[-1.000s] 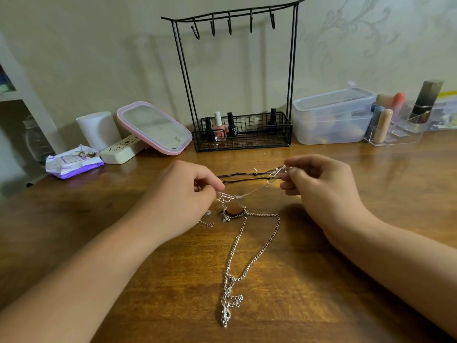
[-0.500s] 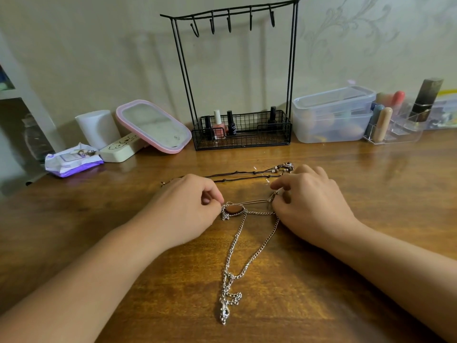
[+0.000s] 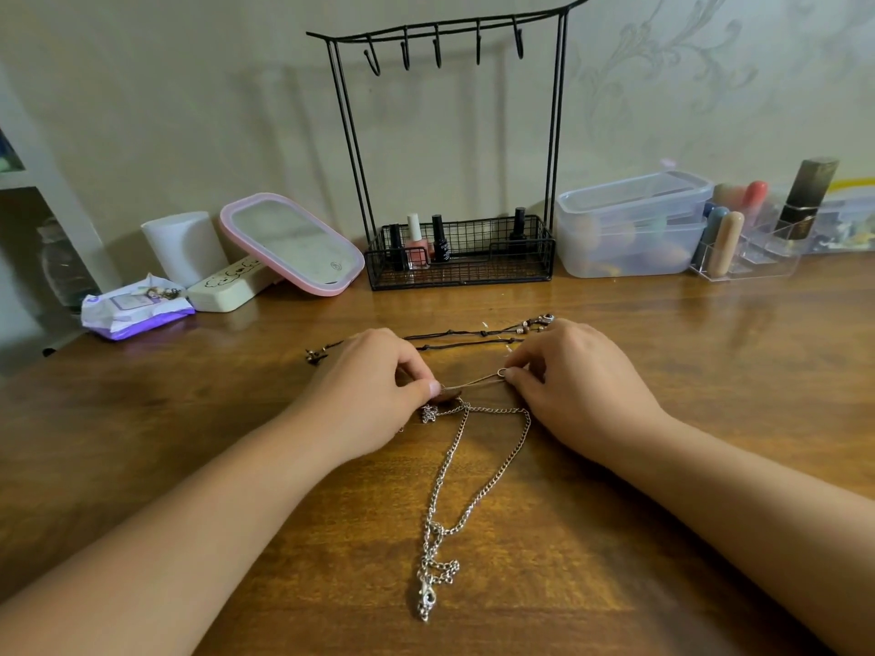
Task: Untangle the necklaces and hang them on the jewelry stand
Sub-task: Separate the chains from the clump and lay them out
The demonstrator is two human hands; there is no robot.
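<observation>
Both hands rest low on the wooden table (image 3: 663, 537), fingers curled. The left hand (image 3: 374, 385) pinches one end of a thin silver strand (image 3: 473, 383) between thumb and forefinger, right above a small brown pendant (image 3: 447, 396); the right hand (image 3: 568, 385) pinches the other end, where a small ring (image 3: 502, 372) shows at its fingertips. The strand runs nearly straight between the 2 grips. Below it a silver chain necklace (image 3: 478, 494) lies flat on the table, trailing toward the person and ending in a bunched charm (image 3: 426, 601). Just beyond the hands lies a black cord necklace (image 3: 466, 338) with beads, its clasp end near the right hand. The black wire jewelry stand (image 3: 454, 35) stands at the back against the wall, its 5 hooks bare, with nail polish bottles (image 3: 415, 243) in its basket
</observation>
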